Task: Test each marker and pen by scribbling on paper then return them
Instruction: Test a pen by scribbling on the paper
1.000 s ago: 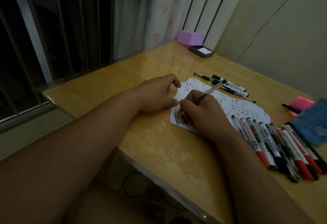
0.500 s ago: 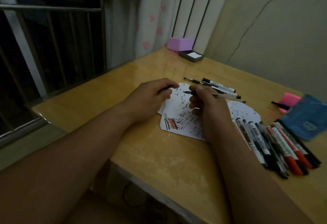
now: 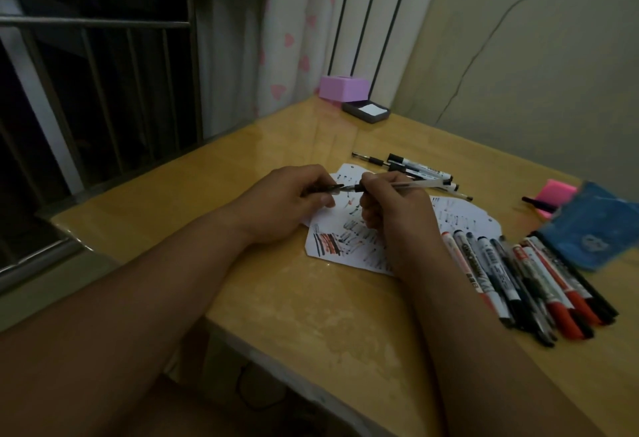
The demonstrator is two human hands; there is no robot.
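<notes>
A white paper [image 3: 345, 239] covered in black and red scribbles lies on the wooden table [image 3: 311, 315]. Above it my right hand [image 3: 390, 208] grips a clear-barrelled pen [image 3: 411, 186], held level with its tip pointing left. My left hand [image 3: 290, 201] pinches the pen's black cap [image 3: 328, 188] right at that tip. A row of several red and black markers [image 3: 518, 277] lies right of the paper. A few more pens and markers [image 3: 415, 168] lie beyond the paper.
A pink box [image 3: 342, 87] and a dark tray with white notes [image 3: 366, 111] stand at the far corner. A pink sticky pad [image 3: 556, 194] with a black pen on it and a blue pouch [image 3: 594, 232] lie at the right. Window bars stand to the left.
My right hand lifted the pen off the paper and turned it level. My left hand left the paper and brought the cap up to the pen's tip.
</notes>
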